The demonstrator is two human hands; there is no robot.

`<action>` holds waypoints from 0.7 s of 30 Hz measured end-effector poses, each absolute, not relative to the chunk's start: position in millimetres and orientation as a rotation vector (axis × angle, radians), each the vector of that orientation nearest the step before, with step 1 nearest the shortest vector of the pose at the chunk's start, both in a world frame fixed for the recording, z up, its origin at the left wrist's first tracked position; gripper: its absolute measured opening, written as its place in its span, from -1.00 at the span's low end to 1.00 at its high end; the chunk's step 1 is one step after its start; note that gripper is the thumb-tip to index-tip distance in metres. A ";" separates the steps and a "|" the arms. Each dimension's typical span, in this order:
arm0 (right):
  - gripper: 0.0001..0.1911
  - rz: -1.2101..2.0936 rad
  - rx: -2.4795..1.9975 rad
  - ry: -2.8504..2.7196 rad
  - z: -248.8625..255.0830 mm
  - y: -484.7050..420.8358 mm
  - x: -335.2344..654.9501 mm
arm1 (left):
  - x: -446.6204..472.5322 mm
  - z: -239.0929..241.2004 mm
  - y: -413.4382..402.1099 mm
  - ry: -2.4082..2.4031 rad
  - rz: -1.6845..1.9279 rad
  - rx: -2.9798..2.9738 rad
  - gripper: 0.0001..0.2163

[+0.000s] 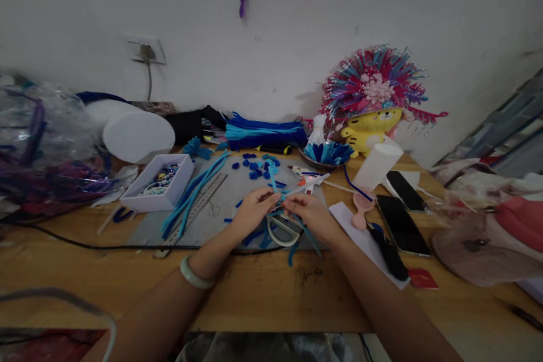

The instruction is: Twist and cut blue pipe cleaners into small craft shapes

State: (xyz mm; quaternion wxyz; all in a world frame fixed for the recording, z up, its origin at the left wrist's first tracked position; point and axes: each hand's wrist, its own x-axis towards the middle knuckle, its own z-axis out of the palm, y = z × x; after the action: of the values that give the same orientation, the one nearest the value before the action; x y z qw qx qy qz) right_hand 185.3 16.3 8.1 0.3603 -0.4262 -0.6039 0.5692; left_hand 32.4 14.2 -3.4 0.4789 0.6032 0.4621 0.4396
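Over the front of the grey mat, my left hand point(255, 210) is closed in a pinch on a light blue pipe cleaner point(272, 179), one end of which sticks up. Beside it, my right hand point(313, 214) also pinches blue pipe cleaners point(311, 237) whose ends hang below the fingers. Where they meet between the fingertips is too small to make out. Under the hands lies a pale looped handle point(283, 242), partly hidden, like that of scissors. Short dark blue pieces point(253, 236) lie near my left hand. Small blue pompom-like pieces point(255, 173) are scattered farther back.
Left are a white box of beads point(146, 203), long blue pipe cleaners point(192, 195) and a metal ruler point(199, 203). Behind stand a pipe-cleaner bundle point(265, 133) and a bowl of blue pieces point(328, 154). Right lie a phone point(403, 225) and black-handled tool point(388, 254). A cable point(97, 246) crosses the table.
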 end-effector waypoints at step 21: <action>-0.77 0.104 -0.938 -2.145 -5.0 22.8 197.8 | 22.0 -4.4 15.2 0.667 0.722 0.878 -0.82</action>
State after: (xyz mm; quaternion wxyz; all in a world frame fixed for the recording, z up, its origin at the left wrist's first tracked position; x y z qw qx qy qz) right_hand 197.8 22.8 -5.0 0.3883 -0.3689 -0.8435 0.0411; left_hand 22.0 15.2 -4.4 0.7905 0.4081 0.3100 0.3352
